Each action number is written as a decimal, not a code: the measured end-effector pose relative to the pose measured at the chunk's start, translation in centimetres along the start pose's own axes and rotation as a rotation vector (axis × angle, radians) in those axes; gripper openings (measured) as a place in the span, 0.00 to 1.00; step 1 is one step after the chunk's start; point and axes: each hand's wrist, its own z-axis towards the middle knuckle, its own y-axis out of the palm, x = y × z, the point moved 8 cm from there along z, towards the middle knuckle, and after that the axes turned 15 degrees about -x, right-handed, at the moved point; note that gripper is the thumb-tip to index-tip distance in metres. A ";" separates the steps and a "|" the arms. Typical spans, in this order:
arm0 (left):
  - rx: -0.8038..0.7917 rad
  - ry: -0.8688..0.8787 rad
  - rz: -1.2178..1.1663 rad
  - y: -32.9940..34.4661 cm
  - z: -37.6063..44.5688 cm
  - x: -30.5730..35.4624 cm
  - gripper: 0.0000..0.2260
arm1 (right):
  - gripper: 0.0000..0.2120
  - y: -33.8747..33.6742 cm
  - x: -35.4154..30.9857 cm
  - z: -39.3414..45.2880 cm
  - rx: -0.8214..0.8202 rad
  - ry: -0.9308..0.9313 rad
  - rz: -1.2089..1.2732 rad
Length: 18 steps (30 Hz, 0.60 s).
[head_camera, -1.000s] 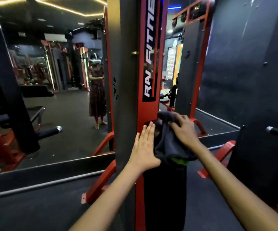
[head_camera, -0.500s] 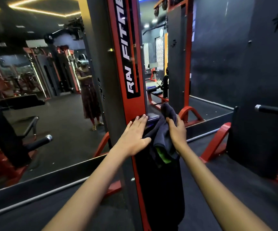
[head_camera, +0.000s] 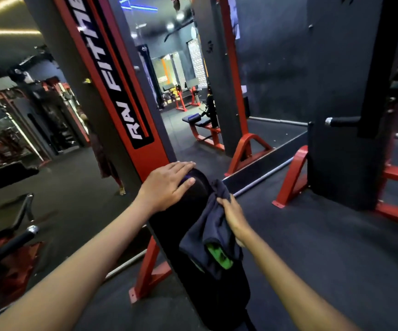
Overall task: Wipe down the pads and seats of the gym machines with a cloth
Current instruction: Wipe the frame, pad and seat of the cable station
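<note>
While the left hand [head_camera: 168, 186] lies flat with straight fingers over the rounded top of the black upright pad [head_camera: 207, 271], the right hand [head_camera: 232, 217] holds a dark cloth [head_camera: 207, 231] bunched in a closed grip against the pad's right edge, a little below the top. The cloth hangs down from that grip and drapes over the pad's face, and a green patch [head_camera: 219, 255] shows in its lower folds. The pad leans on the machine's red and grey column [head_camera: 131, 108], which rises just beyond the left hand; black gym flooring [head_camera: 312, 247] lies to the right of the gripping hand.

The step in hand looks like a wipe along the pad's side and face, with much of the lower length probably still to cover. To do it well, the person would do better to spread the cloth wider under the palm rather than keep it balled up, so more fabric meets the vinyl on each pass. Long overlapping strokes from the top downward, wrapping round the right edge, should reach the seam where sweat tends to gather. The flat left hand serves as a brace and should keep firm pressure so the pad does not rock. The loose hanging tail could slip from the grip or snag, so gathering it in would help.
</note>
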 end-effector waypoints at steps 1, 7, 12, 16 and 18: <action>0.026 0.020 0.026 -0.1 -0.2 0.4 0.27 | 0.09 0.2 -0.4 0.0 -0.011 -0.012 0.000; -0.029 -0.001 0.133 0.2 -0.2 0.5 0.36 | 0.17 1.7 -2.1 -0.4 0.041 -0.102 -0.135; -0.056 0.012 0.201 1.0 -0.2 0.4 0.45 | 0.12 0.0 2.6 -2.5 0.077 0.068 0.031; -0.029 0.003 0.208 0.9 -0.5 0.6 0.46 | 0.16 0.8 0.1 0.0 0.029 0.055 0.034; -0.012 -0.001 0.207 0.6 -0.6 0.8 0.46 | 0.23 1.5 -1.2 1.4 0.026 0.020 -0.014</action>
